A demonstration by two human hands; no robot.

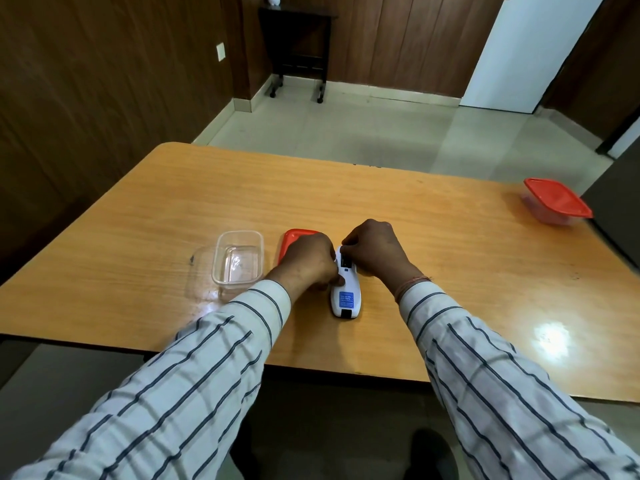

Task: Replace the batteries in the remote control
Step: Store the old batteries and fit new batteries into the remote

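- White remote control (344, 289) laid back-up on tabletop (415, 220), battery slot exposed at far end.
- Left hand (306, 259) clamped on its left edge; right hand (375, 249) pinched at the slot.
- Red lid (290, 239) behind left hand; empty clear container (237, 259) to the left; lidded container (556, 201) far right.

Wooden table (173, 216). Clear tub (237, 258), open, left of centre. Red lid (290, 241) just beside it. Lidded tub (556, 201) far right corner. Dark stand (298, 46) against back wall.

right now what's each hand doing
left hand: closed, gripping the side of the white remote.
right hand: closed, fingertips on the remote's far end; anything pinched cannot be told.
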